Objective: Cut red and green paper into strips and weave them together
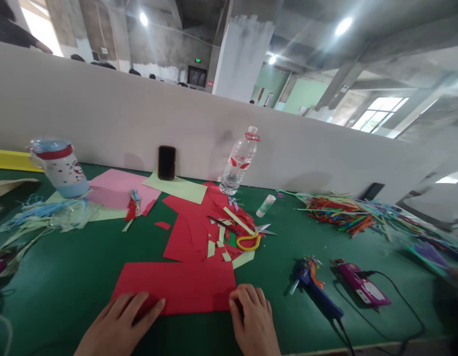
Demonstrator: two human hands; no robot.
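Note:
A folded red paper sheet [177,284] lies on the green table [76,277] right in front of me. My left hand [119,321] rests flat on its near left corner, fingers stretched out. My right hand [253,319] presses on the sheet's near right corner with its fingers curled down onto the edge. Behind the sheet lies a pile of red paper scraps [193,230] with light green strips, and yellow-handled scissors [253,238] lie on the pile.
A blue glue gun [313,287] and a purple device [360,287] with a black cable lie right of my hands. A water bottle [239,160], a phone [166,162], a glue stick [266,205], a blue cup [62,168], pink paper [115,190] and coloured strips [347,212] stand farther back before a white wall.

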